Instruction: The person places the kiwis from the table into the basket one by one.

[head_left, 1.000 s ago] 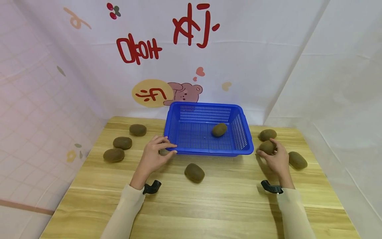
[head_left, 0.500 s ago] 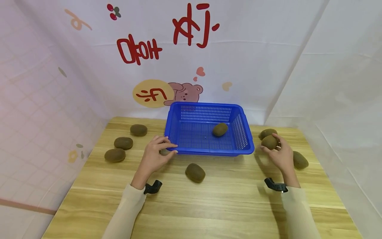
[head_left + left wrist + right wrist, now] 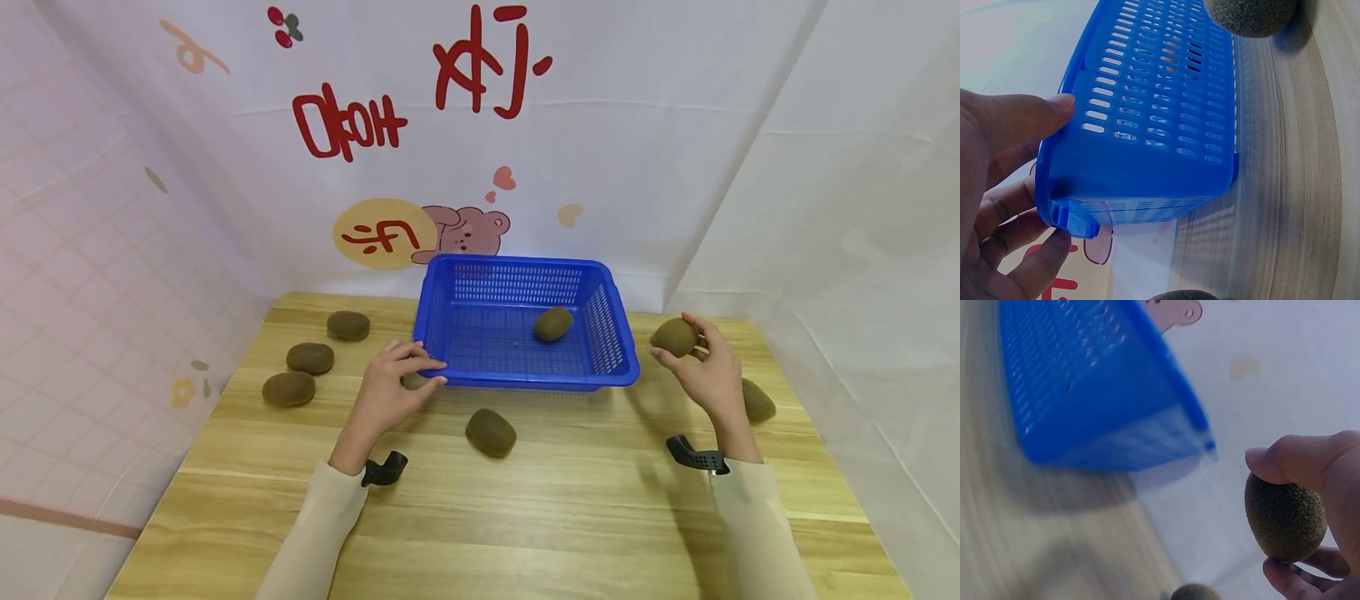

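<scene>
My right hand (image 3: 712, 367) pinches a brown kiwi (image 3: 675, 337) between thumb and fingers, raised above the table to the right of the basket. The right wrist view shows the thumb on one side of this kiwi (image 3: 1285, 519) and fingertips on the other. At the front left corner of the blue plastic basket (image 3: 517, 379), my left hand (image 3: 390, 387) grips the rim. Seen from the left wrist, the thumb lies on the front rim and the fingers curl round the corner. One kiwi (image 3: 552, 325) lies inside the basket, right of its middle.
On the wooden table (image 3: 555, 517), a kiwi (image 3: 491, 433) lies in front of the basket. Three more, including the nearest kiwi (image 3: 288, 389), line the left side. Another kiwi (image 3: 757, 401) is partly behind the right wrist. A printed cloth (image 3: 637, 167) hangs behind.
The right hand has lifted its kiwi from the table and moved slightly back and right, now covering the kiwi behind it. The left hand and basket have stayed in place.
</scene>
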